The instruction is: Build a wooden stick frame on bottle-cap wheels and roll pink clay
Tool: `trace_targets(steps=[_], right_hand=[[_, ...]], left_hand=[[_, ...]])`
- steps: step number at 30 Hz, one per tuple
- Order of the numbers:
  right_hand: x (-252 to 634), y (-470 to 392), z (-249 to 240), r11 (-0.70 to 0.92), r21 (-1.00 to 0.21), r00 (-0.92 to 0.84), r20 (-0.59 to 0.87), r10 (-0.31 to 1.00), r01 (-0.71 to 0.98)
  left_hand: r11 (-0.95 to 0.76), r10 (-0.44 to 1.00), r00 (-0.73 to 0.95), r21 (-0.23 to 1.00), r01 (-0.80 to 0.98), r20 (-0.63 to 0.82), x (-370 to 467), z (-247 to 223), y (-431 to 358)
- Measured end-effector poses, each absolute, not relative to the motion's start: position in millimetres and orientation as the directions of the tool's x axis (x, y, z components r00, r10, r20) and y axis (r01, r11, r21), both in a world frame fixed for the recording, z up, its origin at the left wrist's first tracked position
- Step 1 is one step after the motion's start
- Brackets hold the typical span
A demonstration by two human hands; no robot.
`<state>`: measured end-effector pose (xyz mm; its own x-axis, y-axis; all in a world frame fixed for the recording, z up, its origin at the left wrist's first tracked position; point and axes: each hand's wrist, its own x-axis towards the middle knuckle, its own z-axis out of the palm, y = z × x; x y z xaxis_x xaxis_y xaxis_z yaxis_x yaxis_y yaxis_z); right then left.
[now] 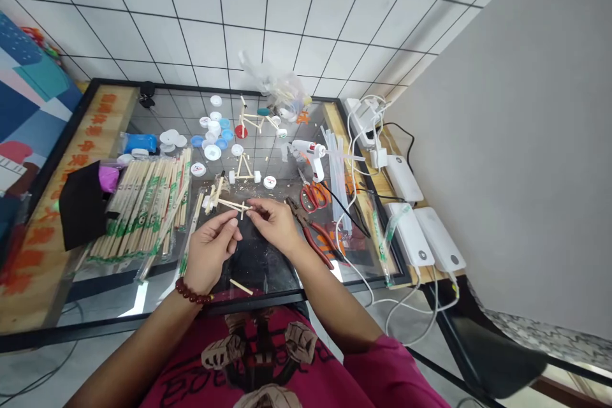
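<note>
"First, state where the stick frame (231,204) lies from your grip, and its axis."

"It extends leftward from the fingertips of my right hand (270,220). Its long axis runs roughly parallel to the front edge of the glass-topped table (71,330), with the free end angled slightly toward the back left corner. A short crosspiece (241,210) sits across it, just left of my right fingertips."

"Which hand is nearer?"

"The right: its thumb and forefinger are pinched together on the frame's right end. My left hand (210,248) is on the front-edge side, with thumb and forefinger close together just beside the crosspiece. (I cannot tell whether they touch it.)"

"Which relation governs the next adjustment?"

"In my judgement, the angle between crosspiece and long axis. The right grip fixes one end; the left fingertips are the closer pair to the crosspiece's near tip."

"Specify the location on the table."

"Around the middle of its width, between front and back edges. The pliers (308,223) lie to the right of my right hand, toward the right edge. A loose stick (241,287) lies near the front edge. At the frame's left end are upright sticks (217,191); whether they are joined to it, I cannot tell."
</note>
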<state>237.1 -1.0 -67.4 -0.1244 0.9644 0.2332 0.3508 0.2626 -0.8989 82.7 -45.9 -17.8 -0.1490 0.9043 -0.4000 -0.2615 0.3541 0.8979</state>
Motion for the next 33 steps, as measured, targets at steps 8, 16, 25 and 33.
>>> trace_targets(steps=[8, 16, 25, 33], right_hand=[[236.8, -0.7, -67.6, 0.296, -0.873, -0.150, 0.258, 0.955, 0.388], [236.3, -2.0, -67.7, 0.322, -0.863, -0.168, 0.277, 0.946, 0.388], [236.9, -4.7, -64.1, 0.330, -0.843, -0.199, 0.269, 0.942, 0.425], [240.3, -3.6, -61.5, 0.283, -0.890, -0.134, 0.250, 0.959, 0.359]], left_hand=[[0.370, 0.881, -0.145, 0.846, -0.385, -0.451, 100.5, -14.8, -34.1], [0.384, 0.857, -0.172, 0.826, -0.412, -0.485, 104.2, -14.1, -30.8], [0.349, 0.881, -0.193, 0.868, -0.355, -0.433, 99.0, -21.5, -41.7], [0.085, 0.972, -0.234, 0.933, 0.349, -0.001, 46.8, -28.2, -76.5]])
